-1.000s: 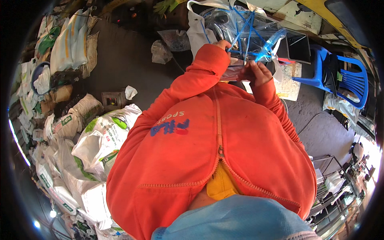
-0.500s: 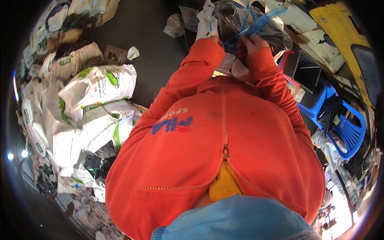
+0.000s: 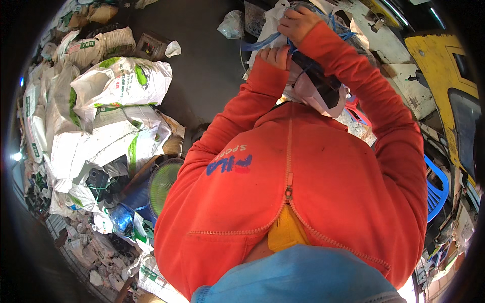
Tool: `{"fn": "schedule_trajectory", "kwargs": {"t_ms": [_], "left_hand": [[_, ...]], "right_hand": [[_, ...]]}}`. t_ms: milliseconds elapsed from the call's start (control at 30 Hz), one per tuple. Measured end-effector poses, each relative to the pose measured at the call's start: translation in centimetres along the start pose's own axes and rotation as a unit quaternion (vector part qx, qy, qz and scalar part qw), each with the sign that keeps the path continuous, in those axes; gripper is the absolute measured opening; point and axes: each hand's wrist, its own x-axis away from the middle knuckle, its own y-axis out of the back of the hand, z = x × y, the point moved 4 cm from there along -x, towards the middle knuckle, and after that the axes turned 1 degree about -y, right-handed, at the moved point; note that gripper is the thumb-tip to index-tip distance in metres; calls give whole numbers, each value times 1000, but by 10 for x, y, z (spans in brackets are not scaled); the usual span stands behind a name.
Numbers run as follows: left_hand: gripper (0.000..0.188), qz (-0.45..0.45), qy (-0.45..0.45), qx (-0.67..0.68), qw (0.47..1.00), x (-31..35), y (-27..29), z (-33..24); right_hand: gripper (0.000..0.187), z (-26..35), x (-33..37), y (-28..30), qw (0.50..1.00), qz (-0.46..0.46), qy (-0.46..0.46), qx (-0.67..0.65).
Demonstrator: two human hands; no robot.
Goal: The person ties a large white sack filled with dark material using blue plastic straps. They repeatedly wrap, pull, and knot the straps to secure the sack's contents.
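Both of my hands are at the top middle, at the mouth of a bulging white sack with clear plastic and dark material showing in it. My left hand is closed on a blue plastic string, whose loose end sticks out to the left. Just above and to the right, my right hand has its fingers curled; they seem to grip the same blue string, though the pinch is partly hidden. More blue strands cross the sack beyond my right wrist.
Crumpled clear plastic bags lie on the dark floor left of the sack. Large white-and-green sacks are piled at left, near a green round fan. At right are a yellow panel and a blue plastic chair.
My right hand has moved up and left, over the sack, and my left hand slightly down. The blue string end now points left instead of up and right.
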Motion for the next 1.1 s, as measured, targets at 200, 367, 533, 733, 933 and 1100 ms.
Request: {"fn": "schedule_trajectory", "kwargs": {"t_ms": [200, 367, 533, 733, 933, 1100], "left_hand": [[18, 25, -45, -45, 998, 0, 2, 1], [15, 81, -100, -72, 989, -11, 5, 9], [16, 259, -57, 27, 964, -33, 2, 26], [21, 458, -50, 81, 884, -55, -13, 30], [23, 666, -89, 125, 730, -54, -46, 41], [21, 590, -442, 112, 666, -57, -52, 35]], "right_hand": [[3, 1, -41, -46, 989, 124, 86, 5], [4, 5, -42, -26, 994, 14, 88, -57], [15, 1, 19, 45, 912, -156, -235, -299], [18, 58, 67, 20, 707, -99, -515, -475], [18, 83, 61, 5, 678, -119, -651, -320], [18, 103, 40, 1, 680, -87, -711, -155]]}}
